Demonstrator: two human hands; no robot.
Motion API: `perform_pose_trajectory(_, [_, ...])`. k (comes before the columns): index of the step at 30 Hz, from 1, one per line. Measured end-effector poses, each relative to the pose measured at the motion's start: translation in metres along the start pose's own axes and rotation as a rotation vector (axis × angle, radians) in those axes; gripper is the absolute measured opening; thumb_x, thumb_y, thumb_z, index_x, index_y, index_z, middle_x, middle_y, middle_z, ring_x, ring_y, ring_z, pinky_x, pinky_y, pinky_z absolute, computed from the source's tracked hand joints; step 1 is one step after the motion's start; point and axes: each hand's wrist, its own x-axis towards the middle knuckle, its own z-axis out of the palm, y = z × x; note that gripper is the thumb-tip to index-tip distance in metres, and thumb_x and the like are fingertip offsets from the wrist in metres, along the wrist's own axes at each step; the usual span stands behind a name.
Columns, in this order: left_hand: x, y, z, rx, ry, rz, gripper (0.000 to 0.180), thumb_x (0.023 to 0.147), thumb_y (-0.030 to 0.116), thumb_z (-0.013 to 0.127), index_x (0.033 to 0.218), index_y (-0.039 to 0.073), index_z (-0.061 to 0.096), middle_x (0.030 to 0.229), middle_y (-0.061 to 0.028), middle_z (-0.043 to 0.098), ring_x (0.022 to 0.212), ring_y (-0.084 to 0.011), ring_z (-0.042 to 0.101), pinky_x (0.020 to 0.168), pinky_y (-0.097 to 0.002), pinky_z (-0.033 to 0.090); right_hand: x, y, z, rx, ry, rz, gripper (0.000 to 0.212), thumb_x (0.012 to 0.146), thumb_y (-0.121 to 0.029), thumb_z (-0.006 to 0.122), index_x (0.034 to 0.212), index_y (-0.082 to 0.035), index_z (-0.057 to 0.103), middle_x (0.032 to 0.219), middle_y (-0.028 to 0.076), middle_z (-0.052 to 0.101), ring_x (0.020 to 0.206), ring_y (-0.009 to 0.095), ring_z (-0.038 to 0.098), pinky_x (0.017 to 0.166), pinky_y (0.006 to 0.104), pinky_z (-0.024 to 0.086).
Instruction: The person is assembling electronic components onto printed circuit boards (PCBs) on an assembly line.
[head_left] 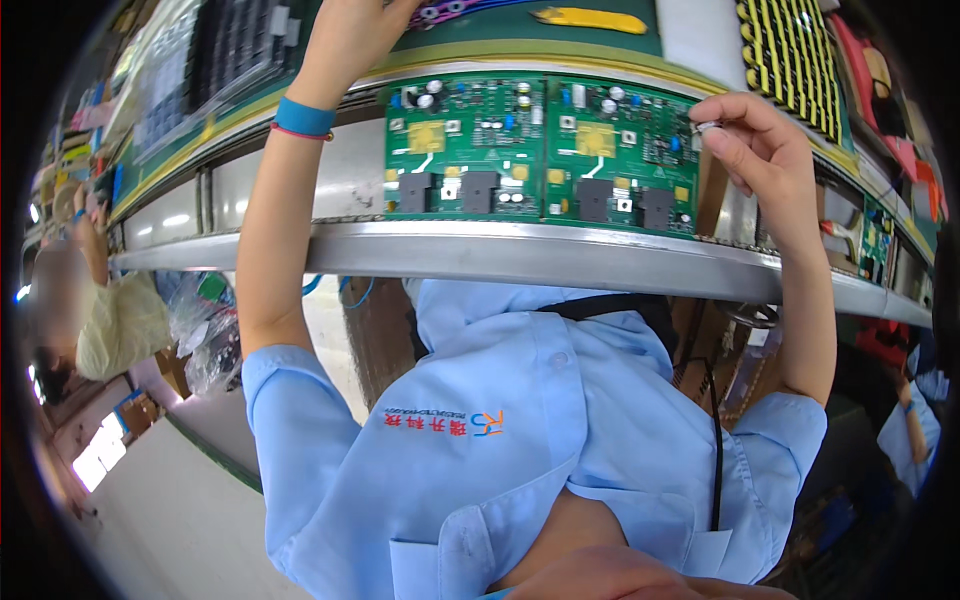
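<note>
Two joined green circuit boards (487,150) lie side by side on the metal conveyor rail in front of me. They carry black blocks, white-topped round capacitors, small blue parts and yellow patches. At the right edge of the right-hand board, my right hand (765,155) pinches a small silvery component (707,127) between thumb and forefinger. Its exact kind is too small to make out. My left hand (365,25) reaches over the boards' far left corner to the bench behind, beside purple parts (450,12). The top edge of the picture cuts off its fingers.
A silver rail (540,250) runs across between my body and the boards. Behind lie a yellow utility knife (590,19), a white foam sheet (700,40) and a tray of yellow-and-black parts (790,65). Plastic-wrapped black trays (225,55) stand left. Other people work at both sides.
</note>
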Motion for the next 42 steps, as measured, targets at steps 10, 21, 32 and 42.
perform_pose_trajectory(10, [0.008, 0.004, 0.023, 0.028, -0.022, 0.004, 0.018, 0.080, 0.006, 0.066, 0.096, -0.002, 0.064, 0.087, -0.0148, 0.058, 0.082, -0.0302, 0.056, 0.073, -0.0363, 0.045, -0.011, 0.017, 0.000, 0.034, 0.067, 0.193, 0.021, 0.084, -0.003, 0.068, 0.105, -0.001, 0.069, 0.092, 0.001, 0.067, 0.081, 0.004, 0.060, 0.076, 0.0173, 0.048])
perform_pose_trajectory(21, [0.007, 0.011, 0.019, 0.101, 0.074, -0.122, 0.008, 0.082, 0.001, 0.060, 0.090, -0.002, 0.059, 0.083, -0.0137, 0.056, 0.077, -0.0286, 0.055, 0.068, -0.0351, 0.044, -0.018, 0.024, -0.002, -0.045, 0.189, 0.235, 0.019, 0.081, -0.001, 0.072, 0.099, 0.000, 0.070, 0.078, -0.004, 0.060, 0.065, -0.001, 0.046, 0.058, 0.0139, 0.035])
perform_pose_trajectory(32, [0.006, 0.006, 0.018, 0.155, -0.047, -0.109, 0.012, 0.086, 0.006, 0.057, 0.091, -0.004, 0.062, 0.084, -0.0172, 0.056, 0.082, -0.0338, 0.056, 0.074, -0.0377, 0.044, -0.019, 0.036, -0.008, -0.017, 0.198, 0.133, 0.016, 0.083, -0.001, 0.070, 0.099, 0.000, 0.068, 0.079, -0.006, 0.057, 0.063, -0.001, 0.041, 0.057, 0.0144, 0.032])
perform_pose_trajectory(42, [0.007, -0.002, 0.026, 0.216, 0.060, -0.004, 0.009, 0.086, 0.005, 0.059, 0.091, -0.002, 0.056, 0.079, -0.0160, 0.059, 0.074, -0.0317, 0.057, 0.068, -0.0373, 0.045, -0.025, 0.038, -0.001, 0.025, 0.143, 0.090, 0.014, 0.083, 0.000, 0.069, 0.096, -0.002, 0.067, 0.084, -0.006, 0.058, 0.065, 0.000, 0.043, 0.058, 0.0151, 0.034])
